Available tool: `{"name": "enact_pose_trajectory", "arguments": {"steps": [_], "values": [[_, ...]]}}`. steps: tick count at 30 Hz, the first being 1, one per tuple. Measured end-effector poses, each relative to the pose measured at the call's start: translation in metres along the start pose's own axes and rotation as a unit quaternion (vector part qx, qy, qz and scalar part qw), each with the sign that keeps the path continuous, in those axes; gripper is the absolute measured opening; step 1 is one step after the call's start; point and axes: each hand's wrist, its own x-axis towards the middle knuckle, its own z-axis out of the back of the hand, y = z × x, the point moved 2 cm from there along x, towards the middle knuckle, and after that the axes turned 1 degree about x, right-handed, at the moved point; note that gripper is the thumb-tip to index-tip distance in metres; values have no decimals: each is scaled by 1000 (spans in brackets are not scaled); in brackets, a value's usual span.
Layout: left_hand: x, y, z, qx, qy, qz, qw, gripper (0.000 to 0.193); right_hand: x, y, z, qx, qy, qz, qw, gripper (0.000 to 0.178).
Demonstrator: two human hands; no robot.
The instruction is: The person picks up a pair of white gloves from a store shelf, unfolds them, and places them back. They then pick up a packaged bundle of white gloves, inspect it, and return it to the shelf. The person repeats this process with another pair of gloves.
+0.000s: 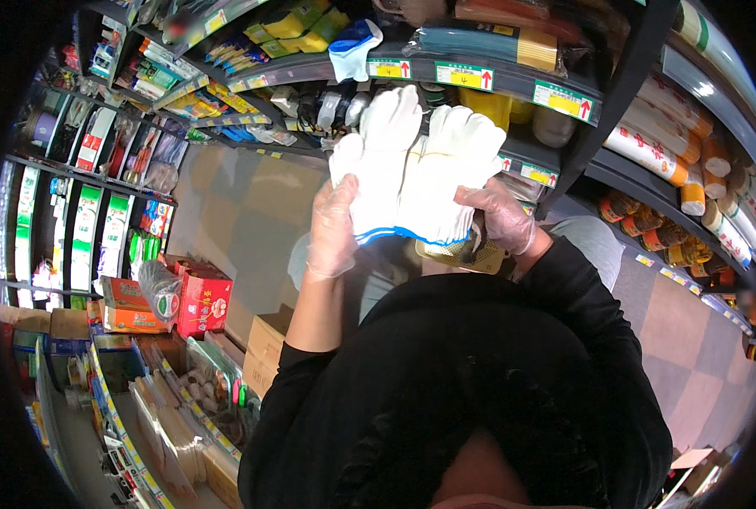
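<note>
Both hands, in clear plastic gloves, hold up a stack of white knit work gloves [385,182] with blue-edged cuffs. The fingers of the work gloves point away from me, and a thin yellowish band seems to run around the middle. My left hand [333,225] grips the left edge near the cuffs, thumb on top. On the right edge, my right hand [504,219] pinches the stack, its thumb also on top. My other fingers are hidden under the stack. Just beyond it, a blue-and-white glove [354,51] hangs over the shelf edge.
A dark shelf [514,85] with price tags and packaged goods runs in front of me. Rolled goods [649,153] and bottles [641,222] fill shelves on the right. To the left stand a red box [202,299], a cardboard carton [265,348] and more shelving; tiled floor [234,195] lies between.
</note>
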Motion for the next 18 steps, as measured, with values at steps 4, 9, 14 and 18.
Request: {"name": "enact_pose_trajectory", "arguments": {"steps": [4, 9, 14, 18], "values": [[9, -14, 30, -26, -13, -46, 998, 51, -1, 5, -1, -25, 18, 3, 1000, 51], [10, -38, 38, -160, -31, -13, 987, 54, 2, -2, 4, -15, 29, -22, 999, 58], [13, -32, 47, -307, 77, 43, 948, 57, 1, -4, 3, 14, 79, -33, 996, 62], [9, -18, 27, -345, 108, 94, 928, 60, 3, -7, 5, 10, 88, -40, 995, 64]]}}
